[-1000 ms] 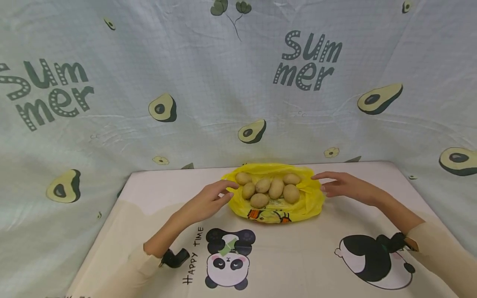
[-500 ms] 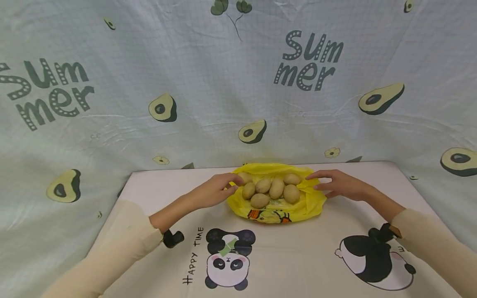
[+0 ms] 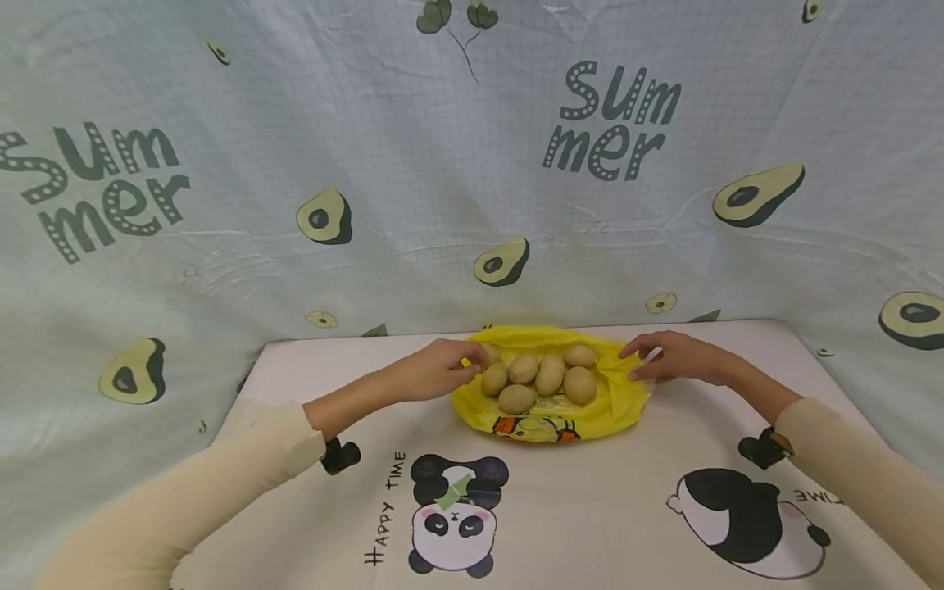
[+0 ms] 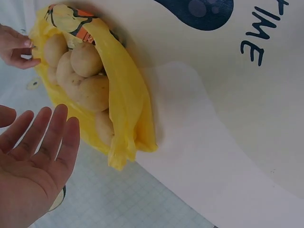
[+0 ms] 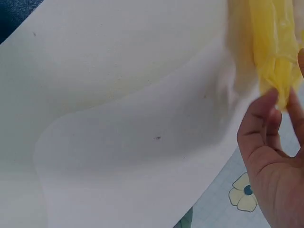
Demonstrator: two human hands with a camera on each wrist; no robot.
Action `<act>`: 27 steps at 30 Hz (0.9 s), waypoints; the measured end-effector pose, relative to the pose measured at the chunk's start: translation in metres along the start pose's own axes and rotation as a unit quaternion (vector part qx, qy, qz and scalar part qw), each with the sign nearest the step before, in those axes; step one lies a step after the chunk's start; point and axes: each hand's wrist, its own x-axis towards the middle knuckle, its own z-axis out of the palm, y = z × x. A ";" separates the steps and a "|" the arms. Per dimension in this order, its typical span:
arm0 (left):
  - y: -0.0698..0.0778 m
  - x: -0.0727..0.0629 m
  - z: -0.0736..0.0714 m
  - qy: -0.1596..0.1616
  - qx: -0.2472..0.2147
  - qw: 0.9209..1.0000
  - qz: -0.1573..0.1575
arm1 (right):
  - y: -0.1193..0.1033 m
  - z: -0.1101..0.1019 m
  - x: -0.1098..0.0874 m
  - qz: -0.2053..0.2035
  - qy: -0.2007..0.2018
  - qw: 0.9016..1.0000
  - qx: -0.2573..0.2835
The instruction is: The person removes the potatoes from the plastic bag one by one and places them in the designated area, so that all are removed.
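A yellow plastic bag (image 3: 623, 403) lies spread at the back of the table with several potatoes (image 3: 580, 385) in its open mouth. My left hand (image 3: 435, 373) reaches over the bag's left side, its fingertips near the leftmost potato. The left wrist view shows that hand's palm (image 4: 35, 175) with loosely extended fingers and nothing in them. At the bag's right edge, my right hand (image 3: 678, 358) pinches the plastic between thumb and fingers. A gathered corner of yellow plastic (image 5: 281, 76) shows between those fingertips in the right wrist view.
The pale table (image 3: 583, 524) carries a printed panda (image 3: 452, 524) and a black-and-white cartoon head (image 3: 745, 524). Behind its back edge hangs a cloth (image 3: 398, 188) printed with avocados and lettering.
My left hand has moved right and away from me, over the bag's left side. My right hand has shifted slightly at the right edge and its fingers have closed on the plastic.
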 end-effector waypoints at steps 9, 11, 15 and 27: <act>0.003 0.012 0.002 -0.008 -0.008 1.000 0.000 | -0.007 -0.001 0.008 -0.013 0.006 0.991 -0.130; 0.003 0.014 0.004 -0.012 -0.008 1.000 -0.003 | -0.007 0.000 0.010 -0.022 0.006 0.990 -0.136; 0.003 0.018 0.008 -0.020 -0.030 0.999 -0.016 | -0.003 0.001 0.013 -0.022 0.003 0.992 -0.125; 0.005 0.023 0.008 -0.027 -0.062 0.998 -0.017 | 0.002 -0.001 0.016 -0.012 -0.042 0.996 -0.084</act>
